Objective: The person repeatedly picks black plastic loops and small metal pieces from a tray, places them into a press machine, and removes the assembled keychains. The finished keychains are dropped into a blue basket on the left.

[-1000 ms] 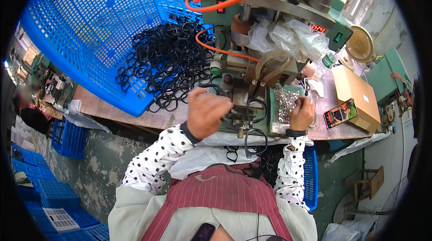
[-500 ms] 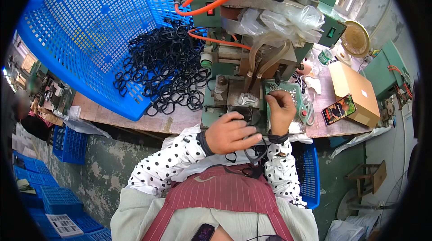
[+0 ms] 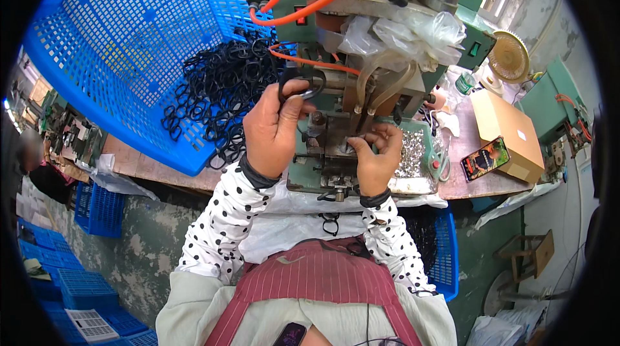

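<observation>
Up beside the press, my left hand [image 3: 271, 128] pinches a black plastic loop [image 3: 312, 86] between thumb and fingers. My right hand [image 3: 378, 160] is at the work block [image 3: 334, 146] of the green press [image 3: 316, 181], thumb and fingertips closed together. Whatever small thing they hold, if any, is too small to make out. To the right of that hand a tray [image 3: 416, 186] holds many small shiny metal pieces [image 3: 411, 152]. Another black loop piece [image 3: 330, 224] lies on the white cloth over my lap.
A large blue basket [image 3: 123, 128] with a heap of black loops [image 3: 223, 81] stands left. Orange hoses [image 3: 310, 7] arch above the press. Pale green-handled scissors [image 3: 440, 164], a phone [image 3: 485, 159] and a cardboard box [image 3: 507, 130] are on the right. A blue crate [image 3: 445, 252] stands below.
My left hand has risen from near my lap to beside the press, holding a black loop. My right hand has moved left from the metal-piece tray to the work block.
</observation>
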`<act>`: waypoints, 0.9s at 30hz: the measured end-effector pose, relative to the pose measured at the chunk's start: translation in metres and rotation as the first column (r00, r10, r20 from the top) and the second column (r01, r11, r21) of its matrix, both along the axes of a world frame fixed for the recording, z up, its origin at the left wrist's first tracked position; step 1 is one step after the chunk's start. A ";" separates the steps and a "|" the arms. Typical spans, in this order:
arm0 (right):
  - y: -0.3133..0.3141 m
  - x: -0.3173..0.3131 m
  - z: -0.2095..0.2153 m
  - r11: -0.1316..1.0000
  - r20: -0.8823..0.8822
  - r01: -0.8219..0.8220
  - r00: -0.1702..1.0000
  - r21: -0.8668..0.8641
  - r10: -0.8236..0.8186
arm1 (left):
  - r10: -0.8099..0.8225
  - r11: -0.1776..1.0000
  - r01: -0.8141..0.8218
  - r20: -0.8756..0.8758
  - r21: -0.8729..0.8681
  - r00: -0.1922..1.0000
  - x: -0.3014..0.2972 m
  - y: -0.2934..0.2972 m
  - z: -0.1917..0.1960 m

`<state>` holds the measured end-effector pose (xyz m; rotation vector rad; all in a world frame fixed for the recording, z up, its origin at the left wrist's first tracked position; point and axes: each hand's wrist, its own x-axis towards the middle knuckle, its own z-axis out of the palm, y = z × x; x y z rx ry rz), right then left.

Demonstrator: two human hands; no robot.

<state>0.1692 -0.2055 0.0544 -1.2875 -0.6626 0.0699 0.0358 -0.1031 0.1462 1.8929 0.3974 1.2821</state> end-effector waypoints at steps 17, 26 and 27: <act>-0.012 0.032 -0.002 0.987 0.317 0.127 0.944 -0.094 -0.091 | -0.351 0.628 0.395 -0.209 0.670 0.913 0.009 -0.034 -0.078; -0.110 0.139 -0.055 0.765 0.364 0.302 0.927 -0.569 -0.095 | -0.476 0.580 0.569 -0.324 0.583 0.818 0.017 -0.027 -0.084; -0.117 0.141 -0.063 0.690 0.490 0.377 0.871 -0.618 -0.036 | -0.473 0.583 0.577 -0.339 0.571 0.813 0.016 -0.027 -0.083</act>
